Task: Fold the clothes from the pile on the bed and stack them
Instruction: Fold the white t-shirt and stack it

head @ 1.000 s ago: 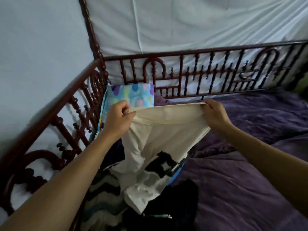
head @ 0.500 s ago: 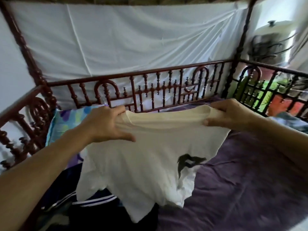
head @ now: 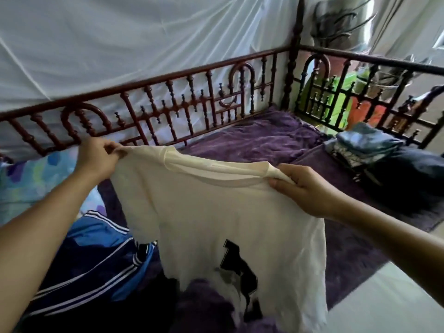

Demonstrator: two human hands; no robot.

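A cream T-shirt with a black print hangs spread out in front of me, above the purple bedspread. My left hand pinches its left shoulder. My right hand grips the right shoulder, fingers curled round the cloth. The pile of unfolded clothes, with a blue jacket with white stripes on top, lies low at the left under my left arm. A stack of folded clothes sits at the far right of the bed.
A carved dark wooden railing runs round the bed, with a white net behind it. A colourful pillow lies at the left. A dark folded garment lies by the stack. The bed's edge and pale floor show at lower right.
My view has swung to the right. Both hands have carried the shirt to the right and spread it wider, away from the pile. The stack has come into view.
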